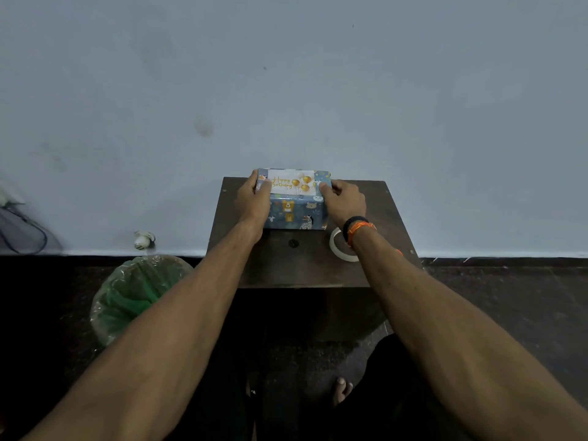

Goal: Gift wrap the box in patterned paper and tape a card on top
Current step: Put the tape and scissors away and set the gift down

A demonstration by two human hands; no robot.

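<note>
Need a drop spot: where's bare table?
Bare: near strip of the table, between wrapped box and front edge, left of the tape roll. Crowded: far edge, box held by left hand and right hand.

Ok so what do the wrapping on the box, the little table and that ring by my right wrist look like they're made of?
Wrapping on the box: glossy printed paper, judging by the sheen and crisp folded edges. Table: dark brown wood or wood-look board; faint mottled surface, so real wood is uncertain. Ring: probably a roll of pale tape, thin-walled; plastic or paper can't be told.
</note>
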